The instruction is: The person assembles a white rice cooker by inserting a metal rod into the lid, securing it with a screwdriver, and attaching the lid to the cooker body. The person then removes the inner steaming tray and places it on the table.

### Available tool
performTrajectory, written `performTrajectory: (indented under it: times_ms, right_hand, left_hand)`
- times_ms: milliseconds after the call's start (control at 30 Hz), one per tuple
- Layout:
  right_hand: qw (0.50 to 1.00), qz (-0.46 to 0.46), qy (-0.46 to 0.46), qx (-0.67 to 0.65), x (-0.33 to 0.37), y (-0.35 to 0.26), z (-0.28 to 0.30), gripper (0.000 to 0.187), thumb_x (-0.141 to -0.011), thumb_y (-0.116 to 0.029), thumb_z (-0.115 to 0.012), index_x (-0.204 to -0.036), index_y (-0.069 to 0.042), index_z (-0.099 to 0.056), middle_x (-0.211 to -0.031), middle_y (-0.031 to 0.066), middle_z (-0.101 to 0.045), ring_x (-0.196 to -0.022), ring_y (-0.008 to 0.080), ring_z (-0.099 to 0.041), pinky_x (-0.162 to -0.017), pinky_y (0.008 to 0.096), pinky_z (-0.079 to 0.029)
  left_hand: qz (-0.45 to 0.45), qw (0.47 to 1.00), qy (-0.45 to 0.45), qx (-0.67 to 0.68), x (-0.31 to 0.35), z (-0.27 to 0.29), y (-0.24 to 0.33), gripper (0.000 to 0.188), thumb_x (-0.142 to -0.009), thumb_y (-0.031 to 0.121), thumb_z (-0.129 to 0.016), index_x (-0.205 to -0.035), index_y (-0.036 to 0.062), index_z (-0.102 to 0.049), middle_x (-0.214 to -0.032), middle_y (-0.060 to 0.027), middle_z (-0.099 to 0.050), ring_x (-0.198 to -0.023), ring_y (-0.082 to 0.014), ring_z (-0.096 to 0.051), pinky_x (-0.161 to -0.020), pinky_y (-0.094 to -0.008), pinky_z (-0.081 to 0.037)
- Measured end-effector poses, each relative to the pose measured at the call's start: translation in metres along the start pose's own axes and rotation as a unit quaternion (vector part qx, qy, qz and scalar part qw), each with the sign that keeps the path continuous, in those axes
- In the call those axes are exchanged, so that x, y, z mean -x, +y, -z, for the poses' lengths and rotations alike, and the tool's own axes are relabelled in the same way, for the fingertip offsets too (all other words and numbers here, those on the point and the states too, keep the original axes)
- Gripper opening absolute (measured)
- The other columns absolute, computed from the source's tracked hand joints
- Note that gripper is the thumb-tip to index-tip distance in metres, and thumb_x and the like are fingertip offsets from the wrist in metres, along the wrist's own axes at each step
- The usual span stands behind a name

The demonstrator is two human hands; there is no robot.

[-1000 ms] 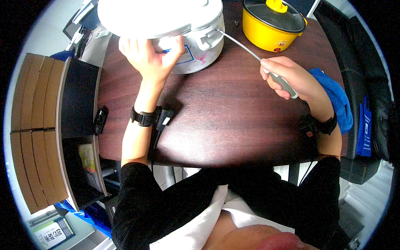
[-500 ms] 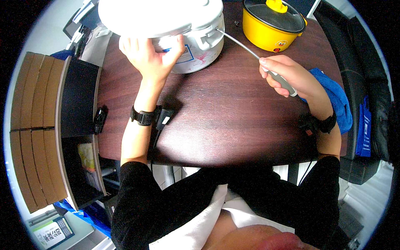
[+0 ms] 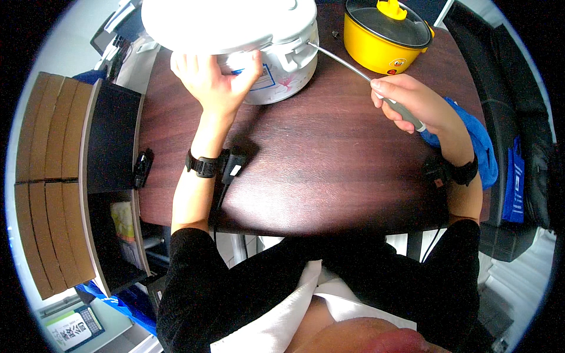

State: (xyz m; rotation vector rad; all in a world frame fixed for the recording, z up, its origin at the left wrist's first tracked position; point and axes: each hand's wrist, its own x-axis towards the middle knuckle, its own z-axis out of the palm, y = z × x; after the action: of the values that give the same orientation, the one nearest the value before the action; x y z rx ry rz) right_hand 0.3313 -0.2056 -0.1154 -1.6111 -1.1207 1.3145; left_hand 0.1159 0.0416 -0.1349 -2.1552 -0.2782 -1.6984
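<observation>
A white electric cooker (image 3: 288,79) with a pink floral pattern and a blue-edged label stands at the far side of the table, its top washed out by glare. My left hand (image 3: 215,82) grips its near left side below the lid edge (image 3: 229,26), thumb spread apart; the fingertips fade into the bright white. In my right hand (image 3: 415,100) is a slim tool with a thin metal shaft (image 3: 344,63) and a grey and white handle (image 3: 406,113). The shaft's far end meets a small opening by the cooker's side bracket (image 3: 298,56); its tip is hidden.
A yellow pot (image 3: 376,47) with a glass lid stands behind my right hand. Beside my right forearm lies a blue cloth (image 3: 485,153). A black object (image 3: 141,167) rests at the table's left edge, near a shelf unit (image 3: 112,141) and cardboard boxes (image 3: 50,129).
My right hand has moved slightly right and up with the tool, whose far end stays at the bracket. The left hand and the cooker have barely shifted.
</observation>
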Motion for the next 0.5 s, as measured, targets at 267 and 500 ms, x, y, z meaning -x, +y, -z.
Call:
performTrajectory:
  times_ms: [267, 500]
  right_hand:
    - [1.000, 0.017, 0.002, 0.004, 0.000, 0.002, 0.001, 0.036, -0.101, -0.034, -0.038, -0.081, -0.007, -0.050, -0.049, -0.0040, -0.042, -0.033, 0.0020, -0.036, -0.032, 0.0164, -0.029]
    - [0.730, 0.178, 0.376, 0.542, 0.012, -0.011, -0.021, 0.035, -0.083, -0.042, -0.064, -0.085, -0.007, -0.060, -0.066, 0.0133, -0.062, -0.065, 0.0336, -0.063, -0.057, 0.0434, -0.050]
  left_hand:
    - [-0.001, 1.000, -0.008, -0.004, 0.000, 0.001, -0.001, 0.060, -0.063, 0.046, -0.076, -0.103, 0.0053, -0.059, -0.100, -0.0115, -0.056, -0.098, -0.0330, -0.050, -0.086, -0.0458, -0.035]
    - [0.011, 1.000, 0.000, -0.002, 0.000, 0.000, 0.003, 0.059, -0.063, 0.044, -0.076, -0.104, 0.0055, -0.059, -0.098, -0.0116, -0.056, -0.097, -0.0333, -0.050, -0.086, -0.0460, -0.035]
